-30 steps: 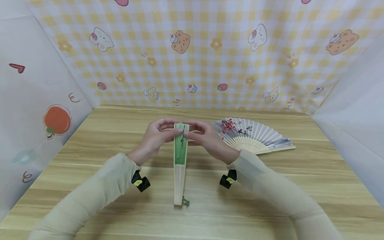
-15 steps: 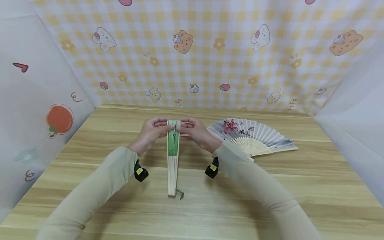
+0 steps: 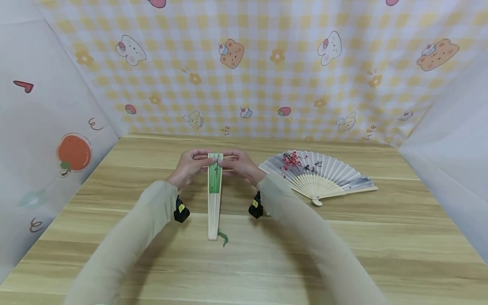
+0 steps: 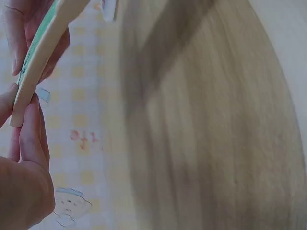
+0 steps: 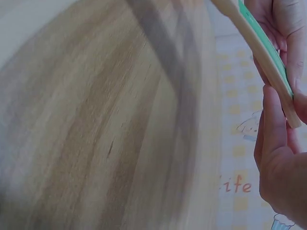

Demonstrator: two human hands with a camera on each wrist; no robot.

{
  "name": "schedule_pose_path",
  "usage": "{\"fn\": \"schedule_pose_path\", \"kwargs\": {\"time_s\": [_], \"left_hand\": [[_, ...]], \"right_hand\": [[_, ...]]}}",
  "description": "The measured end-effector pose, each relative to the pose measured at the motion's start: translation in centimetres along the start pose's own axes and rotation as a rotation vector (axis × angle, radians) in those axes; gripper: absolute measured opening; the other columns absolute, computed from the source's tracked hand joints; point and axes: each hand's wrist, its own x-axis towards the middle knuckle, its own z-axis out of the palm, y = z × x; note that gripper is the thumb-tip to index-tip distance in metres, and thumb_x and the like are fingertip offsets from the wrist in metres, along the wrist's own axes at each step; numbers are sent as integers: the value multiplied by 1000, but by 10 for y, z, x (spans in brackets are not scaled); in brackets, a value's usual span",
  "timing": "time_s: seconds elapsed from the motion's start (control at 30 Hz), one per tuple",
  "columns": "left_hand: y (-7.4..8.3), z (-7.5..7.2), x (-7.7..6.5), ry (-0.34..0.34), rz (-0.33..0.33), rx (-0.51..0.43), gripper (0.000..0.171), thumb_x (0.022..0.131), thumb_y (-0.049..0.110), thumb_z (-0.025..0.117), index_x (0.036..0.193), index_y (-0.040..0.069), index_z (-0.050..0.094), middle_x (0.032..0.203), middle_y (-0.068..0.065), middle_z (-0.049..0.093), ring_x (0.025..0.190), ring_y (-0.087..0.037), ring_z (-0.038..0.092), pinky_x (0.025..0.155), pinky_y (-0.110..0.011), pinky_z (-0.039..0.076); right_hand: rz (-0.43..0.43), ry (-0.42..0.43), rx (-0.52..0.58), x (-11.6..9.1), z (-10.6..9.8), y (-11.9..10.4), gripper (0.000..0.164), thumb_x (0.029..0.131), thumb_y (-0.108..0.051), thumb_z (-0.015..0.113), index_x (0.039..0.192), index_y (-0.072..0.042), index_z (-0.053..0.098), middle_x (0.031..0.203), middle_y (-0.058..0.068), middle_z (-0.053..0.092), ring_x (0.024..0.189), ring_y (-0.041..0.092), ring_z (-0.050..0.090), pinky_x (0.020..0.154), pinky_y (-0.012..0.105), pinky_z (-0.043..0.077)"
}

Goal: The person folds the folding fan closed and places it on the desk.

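Folded green fan (image 3: 214, 197) held over wooden table (image 3: 244, 262), long axis running 12 to 6 o'clock; green end toward 12, pale ribs (image 3: 213, 218) toward 6 (green tassel (image 3: 223, 237) hangs near 5). Left hand (image 3: 189, 167) pinches green end from 9 o'clock, right hand (image 3: 240, 166) pinches from 3. Spread white-grey fan (image 3: 320, 174) lies toward 3.

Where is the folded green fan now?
In the head view, the folded green fan is left of the spread floral fan, held at its far end between the left hand and the right hand.
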Motion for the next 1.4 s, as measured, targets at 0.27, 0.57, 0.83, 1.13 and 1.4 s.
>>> {"fn": "schedule_pose_path", "kwargs": {"time_s": [0.27,0.57,0.83,1.13,1.4], "left_hand": [[-15,-3,17,3,-29,59,44,81,9,64,120,-3,47,117,-20,52,86,-14,58,83,-32,48],[-27,-1,24,-20,-63,78,45,81,2,61,122,-5,44,120,-23,49,98,-22,55,82,-29,48],[-32,-2,28,-93,-121,102,47,82,-5,57,126,-5,41,124,-24,45,108,-29,48,87,-31,46],[-29,-1,25,-93,-130,146,49,82,-5,57,128,-5,40,125,-24,43,110,-30,47,90,-33,44],[-30,-2,25,-84,-131,151,46,82,-6,56,126,-5,41,124,-23,44,109,-29,47,89,-32,44]], "right_hand": [[33,40,-38,15,1,9,42,81,8,57,121,-2,49,108,20,58,85,22,61,80,33,50],[58,94,-90,23,2,18,42,79,10,57,120,1,49,106,22,59,86,27,62,72,30,52],[98,119,-127,28,2,25,44,79,11,58,120,2,48,110,20,57,93,28,60,70,28,53],[91,106,-148,27,3,25,45,78,11,58,121,3,47,110,20,56,93,28,59,71,27,52],[79,108,-183,26,6,25,46,78,11,58,122,5,46,109,21,55,92,27,59,74,29,52]]}}
